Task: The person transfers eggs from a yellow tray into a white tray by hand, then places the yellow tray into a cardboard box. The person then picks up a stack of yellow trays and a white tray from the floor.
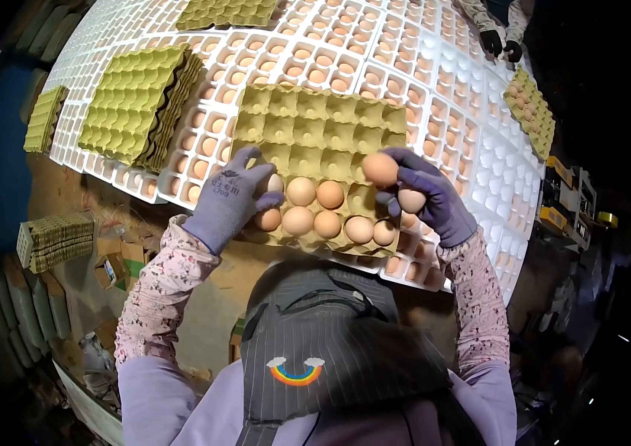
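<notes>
A yellowish pulp egg tray (323, 137) lies in front of me on top of white trays. Brown eggs (298, 221) sit in its two nearest rows, while the farther rows of cups hold none. My left hand (230, 193), in a purple-grey glove, is at the tray's left side, thumb and fingers curved around a pale egg (275, 183) by the cups. Over the tray's right edge, my right hand (430, 192), gloved too, grips two eggs: a darker brown egg (380, 169) at the fingertips and a paler egg (411, 200) lower in the palm.
White trays (315, 59) filled with eggs cover the table. Stacked pulp trays (126, 108) stand at left, with another stack (55, 239) below the table. At far right, another person's dark-gloved hands (501, 46) are near a pulp tray with eggs (529, 111).
</notes>
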Demonstrator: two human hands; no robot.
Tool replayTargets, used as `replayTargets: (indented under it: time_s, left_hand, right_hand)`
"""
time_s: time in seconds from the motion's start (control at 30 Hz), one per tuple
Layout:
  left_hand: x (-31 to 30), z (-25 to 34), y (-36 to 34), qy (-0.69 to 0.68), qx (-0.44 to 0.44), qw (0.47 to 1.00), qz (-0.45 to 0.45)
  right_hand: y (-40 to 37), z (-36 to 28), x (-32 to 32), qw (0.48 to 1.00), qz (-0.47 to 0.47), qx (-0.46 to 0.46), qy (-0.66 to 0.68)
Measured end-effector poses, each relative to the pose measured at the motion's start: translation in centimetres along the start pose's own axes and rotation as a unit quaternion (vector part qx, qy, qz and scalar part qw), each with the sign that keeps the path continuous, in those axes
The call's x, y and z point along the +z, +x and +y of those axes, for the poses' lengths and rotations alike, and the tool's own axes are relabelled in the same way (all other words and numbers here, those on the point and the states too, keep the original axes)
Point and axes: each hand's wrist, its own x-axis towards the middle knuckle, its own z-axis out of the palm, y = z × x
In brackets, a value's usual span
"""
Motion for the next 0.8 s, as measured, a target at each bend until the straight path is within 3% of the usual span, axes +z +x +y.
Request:
replayTargets:
  time_s: [0.03, 0.1, 0.13, 0.17, 0.2, 0.23, 0.27, 0.3, 0.33, 0.37, 0.43, 0.47, 0.5, 0.57, 0.6, 0.63, 0.7, 0.73, 0.8]
  left_hand:
    - [0.2, 0.0, 0.1, 0.093, 0.010, 0.995, -0.022]
    - [-0.6, -0.1, 0.2, 0.026, -0.014, 0.999, -0.037]
    - [-1.1, 0.0, 0.0, -0.185, -0.053, 0.981, -0.019]
    - [-1.4, 0.2, -0.1, -0.387, -0.090, 0.918, -0.003]
    - [-1.5, 0.6, 0.0, -0.365, -0.052, 0.929, -0.022]
    - [-0.9, 0.9, 0.0, -0.364, -0.053, 0.929, -0.025]
    - [0.1, 1.5, 0.3, -0.150, 0.047, 0.987, 0.012]
    - [1.0, 2.2, 0.7, 0.074, 0.146, 0.985, 0.049]
    - [1.7, 2.9, 0.8, 0.235, 0.124, 0.964, 0.015]
    - [1.8, 3.1, 1.1, 0.237, 0.130, 0.963, 0.014]
    - [2.2, 3.6, 1.5, 0.312, 0.102, 0.945, -0.007]
    - [1.7, 3.8, 1.6, 0.277, 0.109, 0.955, 0.008]
    - [1.0, 4.2, 1.6, 0.212, 0.078, 0.974, -0.006]
    - [0.7, 2.8, 1.5, -0.096, 0.063, 0.993, -0.009]
    - [0.2, 4.4, 1.1, -0.252, -0.006, 0.967, -0.041]
    - [-0.1, 6.6, 0.4, -0.400, -0.082, 0.909, -0.085]
    - [2.4, 9.9, -0.4, -0.483, -0.097, 0.855, -0.161]
    - [4.9, 12.6, -0.3, -0.459, -0.012, 0.876, -0.149]
    - [9.2, 16.9, -0.2, -0.376, 0.043, 0.906, -0.190]
  right_hand:
    - [0.0, 0.3, 0.9, 0.996, -0.012, -0.067, 0.061]
    - [0.0, -0.4, 2.6, 0.996, -0.013, -0.084, -0.037]
    - [0.5, -0.5, 3.6, 0.989, 0.001, -0.052, -0.140]
    - [1.7, 0.4, 4.1, 0.929, -0.010, -0.141, -0.341]
    - [2.1, 1.2, 5.5, 0.818, 0.035, -0.159, -0.552]
    - [2.3, 1.8, 6.8, 0.657, 0.076, -0.166, -0.731]
    - [2.6, 2.2, 7.0, 0.658, 0.078, -0.166, -0.731]
    - [3.1, 2.6, 6.9, 0.615, 0.069, -0.157, -0.770]
    - [3.3, 2.9, 6.7, 0.571, 0.063, -0.145, -0.806]
    - [2.9, 3.2, 5.9, 0.571, 0.069, -0.145, -0.805]
    - [0.8, 3.7, 3.8, 0.815, 0.146, -0.202, -0.524]
    - [-0.5, 3.7, 3.4, 0.904, 0.173, -0.180, -0.346]
    - [-2.3, 4.2, 1.3, 0.971, 0.143, -0.127, -0.142]
    - [-6.4, 4.4, 1.2, 0.970, 0.205, -0.110, -0.072]
    - [-7.8, 5.0, 0.0, 0.976, 0.204, -0.068, 0.026]
    - [-9.6, 6.5, -2.0, 0.982, 0.180, -0.049, 0.013]
    - [-13.1, 7.5, -1.1, 0.969, 0.237, -0.069, 0.006]
    - [-14.2, 8.5, -1.2, 0.960, 0.261, -0.095, 0.021]
    - [-16.2, 11.1, -3.7, 0.944, 0.304, -0.130, -0.023]
